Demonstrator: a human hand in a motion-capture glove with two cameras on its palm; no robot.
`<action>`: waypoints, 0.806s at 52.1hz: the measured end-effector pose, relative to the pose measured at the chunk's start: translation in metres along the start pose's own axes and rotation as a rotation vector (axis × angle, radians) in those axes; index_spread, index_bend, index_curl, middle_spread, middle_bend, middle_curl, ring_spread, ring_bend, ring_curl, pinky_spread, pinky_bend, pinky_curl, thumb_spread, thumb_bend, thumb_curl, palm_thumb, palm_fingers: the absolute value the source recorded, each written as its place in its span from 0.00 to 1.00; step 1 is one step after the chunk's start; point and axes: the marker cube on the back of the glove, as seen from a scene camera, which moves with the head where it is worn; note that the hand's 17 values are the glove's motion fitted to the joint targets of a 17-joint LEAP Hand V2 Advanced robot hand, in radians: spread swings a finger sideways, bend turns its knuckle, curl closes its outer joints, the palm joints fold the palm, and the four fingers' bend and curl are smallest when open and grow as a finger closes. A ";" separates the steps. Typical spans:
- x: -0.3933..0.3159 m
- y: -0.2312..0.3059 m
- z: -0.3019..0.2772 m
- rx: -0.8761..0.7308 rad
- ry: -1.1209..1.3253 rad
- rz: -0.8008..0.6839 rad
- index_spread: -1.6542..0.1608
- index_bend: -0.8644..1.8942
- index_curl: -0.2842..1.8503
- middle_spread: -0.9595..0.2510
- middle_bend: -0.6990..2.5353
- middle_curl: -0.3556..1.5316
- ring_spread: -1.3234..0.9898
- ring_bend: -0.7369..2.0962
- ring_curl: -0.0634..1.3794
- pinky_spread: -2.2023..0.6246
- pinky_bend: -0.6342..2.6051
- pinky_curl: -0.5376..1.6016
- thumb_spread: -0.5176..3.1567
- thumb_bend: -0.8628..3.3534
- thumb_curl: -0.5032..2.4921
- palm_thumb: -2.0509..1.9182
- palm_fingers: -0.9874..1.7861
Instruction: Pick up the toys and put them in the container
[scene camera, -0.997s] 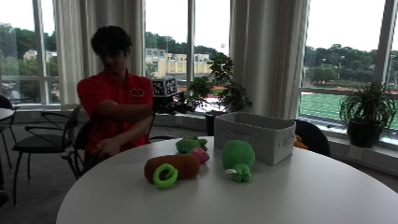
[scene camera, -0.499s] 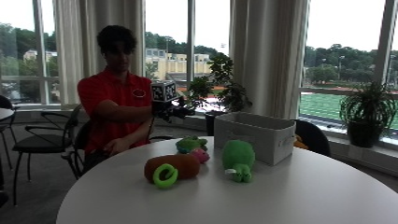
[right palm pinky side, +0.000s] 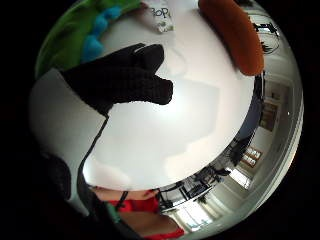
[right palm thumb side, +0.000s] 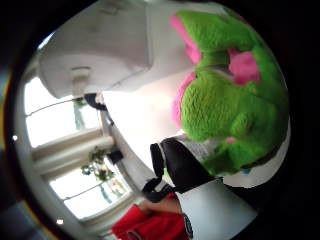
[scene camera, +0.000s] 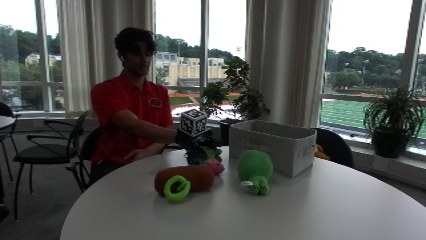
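Reach is the step in hand: my gloved hand (scene camera: 197, 145) is out over the white table (scene camera: 319, 210), right above the green-and-pink toy (scene camera: 214, 165) that lies behind the brown toy (scene camera: 186, 179). In the thumb-side palm view that green-and-pink toy (right palm thumb side: 230, 95) fills much of the picture, so my palm is close to it, but I would not call it held. In the little-finger-side view my gloved fingers (right palm pinky side: 130, 80) stick out fairly straight over bare tabletop, curled round nothing, with the brown toy (right palm pinky side: 235, 35) off to one side and a green-and-blue plush edge (right palm pinky side: 85, 35) near the fingertips. So my hand is open and has hold of nothing.

All three toys lie on the table: the brown one with its green ring nearest the camera, the green-and-pink one just behind it, and the plain green toy (scene camera: 255, 170) just beside the container (scene camera: 273, 145). The container stands at the far side of the table, near the toys; I cannot see into it.

By my judgement nothing is put away yet. Next I need to lower onto the green-and-pink toy, close round its soft body, lift it clear of the brown one, and carry it over the container's rim.
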 end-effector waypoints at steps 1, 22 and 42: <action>0.001 -0.004 0.003 -0.014 0.016 0.008 0.71 0.35 0.24 0.78 0.24 0.26 0.58 0.31 0.13 0.82 0.63 0.48 0.43 0.20 0.26 0.52 0.24; 0.010 -0.030 0.004 0.037 0.057 0.082 0.69 0.39 0.23 0.68 0.34 0.32 0.58 0.36 0.17 0.72 0.56 0.43 0.46 0.21 0.28 0.56 0.42; 0.018 -0.027 -0.008 0.267 0.079 -0.027 0.68 0.48 0.31 0.49 0.42 0.41 0.40 0.41 0.23 0.63 0.52 0.42 0.39 0.26 0.37 0.70 0.68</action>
